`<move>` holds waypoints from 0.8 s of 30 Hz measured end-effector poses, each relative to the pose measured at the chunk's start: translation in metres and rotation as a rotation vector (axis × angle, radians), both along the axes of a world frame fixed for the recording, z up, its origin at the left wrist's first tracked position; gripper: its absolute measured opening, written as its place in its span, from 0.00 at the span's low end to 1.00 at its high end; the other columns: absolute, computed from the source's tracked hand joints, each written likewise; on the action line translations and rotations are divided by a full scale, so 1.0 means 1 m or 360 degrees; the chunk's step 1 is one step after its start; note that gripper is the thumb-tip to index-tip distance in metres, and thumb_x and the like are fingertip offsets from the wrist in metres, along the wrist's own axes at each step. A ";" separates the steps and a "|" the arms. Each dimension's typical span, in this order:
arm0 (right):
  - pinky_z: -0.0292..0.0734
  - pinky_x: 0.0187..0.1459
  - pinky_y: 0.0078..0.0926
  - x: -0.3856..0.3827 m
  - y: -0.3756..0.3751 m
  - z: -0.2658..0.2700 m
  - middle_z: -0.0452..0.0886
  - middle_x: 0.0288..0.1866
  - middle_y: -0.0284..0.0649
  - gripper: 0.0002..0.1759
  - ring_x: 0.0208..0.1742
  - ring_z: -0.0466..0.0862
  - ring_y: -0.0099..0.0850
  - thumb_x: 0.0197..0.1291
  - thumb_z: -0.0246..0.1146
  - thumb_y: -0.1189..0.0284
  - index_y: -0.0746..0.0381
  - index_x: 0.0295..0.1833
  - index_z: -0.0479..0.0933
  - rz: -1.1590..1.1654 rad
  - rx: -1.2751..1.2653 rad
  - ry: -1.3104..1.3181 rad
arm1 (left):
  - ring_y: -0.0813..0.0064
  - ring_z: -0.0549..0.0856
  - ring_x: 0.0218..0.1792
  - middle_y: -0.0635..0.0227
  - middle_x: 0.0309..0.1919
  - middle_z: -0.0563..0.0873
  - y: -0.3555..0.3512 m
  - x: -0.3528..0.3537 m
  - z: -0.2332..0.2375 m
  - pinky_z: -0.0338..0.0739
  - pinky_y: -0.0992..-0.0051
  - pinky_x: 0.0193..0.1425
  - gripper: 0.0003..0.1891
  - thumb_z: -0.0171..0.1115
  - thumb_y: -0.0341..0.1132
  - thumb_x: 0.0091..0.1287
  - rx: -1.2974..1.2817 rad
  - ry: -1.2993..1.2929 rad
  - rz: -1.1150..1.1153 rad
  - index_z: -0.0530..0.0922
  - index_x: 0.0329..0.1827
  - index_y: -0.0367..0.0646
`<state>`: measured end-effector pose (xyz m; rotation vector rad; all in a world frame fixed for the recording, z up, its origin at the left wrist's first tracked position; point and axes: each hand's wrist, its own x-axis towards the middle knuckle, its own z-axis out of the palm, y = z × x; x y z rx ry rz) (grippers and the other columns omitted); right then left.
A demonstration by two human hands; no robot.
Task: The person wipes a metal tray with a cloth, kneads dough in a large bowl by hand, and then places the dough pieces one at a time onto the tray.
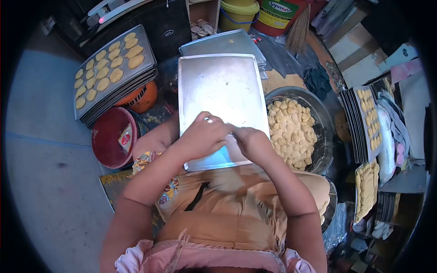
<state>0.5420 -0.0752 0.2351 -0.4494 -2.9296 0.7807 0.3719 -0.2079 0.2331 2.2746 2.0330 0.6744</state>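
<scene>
A bare metal baking tray (225, 86) rests across my lap, its far end on other trays. My left hand (207, 134), with a ring on one finger, is closed over the tray's near half. Right beside it my right hand (250, 142) is also closed, its fingertips meeting the left hand's; I cannot tell what, if anything, the two hold. A bluish patch shows on the metal below them. To the right, a large grey basin (322, 116) holds many round lumps of dough (291, 132).
At left, a stack of trays (148, 75) carries flattened dough pieces on an orange container (141, 98). A red bucket (107, 141) stands below. More trays (353, 123) of shaped dough are at right. Behind are spare trays (241, 43), a broom (300, 32) and buckets (239, 16).
</scene>
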 end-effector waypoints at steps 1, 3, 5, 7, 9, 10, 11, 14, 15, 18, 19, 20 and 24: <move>0.82 0.49 0.38 0.020 0.000 -0.015 0.85 0.46 0.45 0.26 0.46 0.85 0.43 0.57 0.60 0.75 0.58 0.63 0.76 -0.0012 0.0077 0.0118 | 0.66 0.80 0.56 0.62 0.50 0.84 -0.005 -0.002 -0.003 0.66 0.62 0.64 0.20 0.67 0.45 0.60 0.0057 -0.0210 0.0037 0.79 0.51 0.44; 0.82 0.50 0.38 0.063 -0.001 -0.048 0.84 0.53 0.44 0.21 0.51 0.85 0.43 0.56 0.60 0.75 0.58 0.58 0.79 -0.0001 0.0433 0.0390 | 0.58 0.69 0.70 0.54 0.65 0.73 -0.011 -0.020 -0.037 0.59 0.55 0.70 0.31 0.68 0.51 0.61 -0.0044 -0.0247 0.0467 0.76 0.61 0.41; 0.80 0.55 0.39 0.105 -0.006 -0.076 0.81 0.59 0.46 0.22 0.57 0.82 0.45 0.56 0.59 0.75 0.57 0.59 0.78 0.0074 0.0516 0.0180 | 0.51 0.59 0.76 0.47 0.74 0.60 -0.006 -0.035 -0.061 0.53 0.51 0.74 0.38 0.64 0.56 0.65 -0.0244 -0.0337 0.0872 0.67 0.71 0.40; 0.76 0.61 0.41 0.126 -0.019 -0.092 0.78 0.63 0.49 0.25 0.62 0.79 0.47 0.56 0.59 0.75 0.57 0.62 0.76 0.0117 0.0585 -0.0075 | 0.49 0.54 0.78 0.45 0.78 0.53 0.002 -0.044 -0.094 0.50 0.50 0.77 0.42 0.61 0.58 0.66 -0.0291 -0.0402 0.1188 0.60 0.76 0.40; 0.71 0.67 0.42 0.126 -0.029 -0.098 0.75 0.66 0.52 0.28 0.66 0.75 0.49 0.56 0.58 0.76 0.58 0.65 0.73 0.0114 0.0662 -0.0356 | 0.47 0.47 0.80 0.41 0.79 0.47 0.008 -0.050 -0.119 0.49 0.50 0.78 0.48 0.60 0.60 0.66 -0.0373 -0.0320 0.1251 0.52 0.79 0.38; 0.63 0.73 0.45 0.121 -0.031 -0.093 0.71 0.69 0.54 0.31 0.71 0.68 0.53 0.58 0.59 0.75 0.60 0.70 0.68 -0.0034 0.0357 -0.0430 | 0.47 0.47 0.80 0.40 0.78 0.47 0.010 -0.051 -0.128 0.50 0.50 0.77 0.49 0.61 0.60 0.65 -0.0350 -0.0293 0.1251 0.52 0.79 0.38; 0.62 0.73 0.45 0.113 -0.026 -0.096 0.70 0.70 0.54 0.32 0.71 0.68 0.53 0.57 0.60 0.75 0.60 0.70 0.68 -0.0018 0.0358 -0.0354 | 0.46 0.47 0.80 0.39 0.78 0.47 0.012 -0.054 -0.137 0.50 0.50 0.77 0.50 0.63 0.60 0.64 -0.0323 -0.0263 0.1251 0.52 0.79 0.38; 0.62 0.73 0.46 0.082 -0.003 -0.106 0.69 0.70 0.55 0.36 0.72 0.68 0.53 0.54 0.65 0.73 0.61 0.71 0.66 0.0037 0.0307 -0.0139 | 0.45 0.49 0.79 0.35 0.77 0.50 0.012 -0.056 -0.132 0.52 0.50 0.77 0.56 0.70 0.60 0.57 -0.0155 -0.0376 0.1377 0.51 0.79 0.35; 0.62 0.73 0.46 0.066 0.011 -0.108 0.69 0.70 0.55 0.37 0.72 0.68 0.53 0.53 0.66 0.72 0.61 0.71 0.67 0.0077 0.0266 -0.0082 | 0.45 0.51 0.79 0.35 0.76 0.51 0.013 -0.060 -0.133 0.53 0.50 0.77 0.58 0.72 0.60 0.54 -0.0156 -0.0482 0.1388 0.51 0.78 0.34; 0.59 0.76 0.43 -0.003 0.061 -0.110 0.68 0.70 0.55 0.42 0.73 0.67 0.51 0.45 0.69 0.76 0.63 0.71 0.66 0.0150 0.0139 0.0032 | 0.44 0.54 0.78 0.35 0.75 0.54 0.012 -0.073 -0.137 0.54 0.50 0.76 0.62 0.77 0.60 0.48 -0.0155 -0.0680 0.1388 0.52 0.77 0.31; 0.61 0.75 0.41 -0.034 0.078 -0.106 0.69 0.70 0.53 0.41 0.73 0.67 0.50 0.44 0.68 0.78 0.62 0.69 0.68 0.0138 0.0233 -0.0046 | 0.44 0.55 0.77 0.35 0.75 0.54 0.011 -0.074 -0.136 0.55 0.51 0.76 0.63 0.77 0.60 0.47 -0.0150 -0.0665 0.1368 0.51 0.77 0.30; 0.66 0.72 0.39 -0.066 0.100 -0.114 0.69 0.70 0.51 0.36 0.72 0.69 0.48 0.46 0.65 0.79 0.62 0.67 0.71 0.0078 0.0191 0.0070 | 0.43 0.57 0.77 0.35 0.75 0.55 0.010 -0.075 -0.136 0.55 0.51 0.76 0.64 0.77 0.61 0.46 -0.0144 -0.0652 0.1350 0.51 0.77 0.29; 0.65 0.72 0.36 -0.183 0.155 -0.095 0.69 0.72 0.50 0.35 0.72 0.69 0.47 0.52 0.56 0.83 0.61 0.70 0.68 0.0067 0.0300 0.0023 | 0.44 0.57 0.77 0.36 0.75 0.56 0.010 -0.075 -0.132 0.55 0.52 0.77 0.65 0.78 0.60 0.45 -0.0185 -0.0643 0.1374 0.51 0.77 0.29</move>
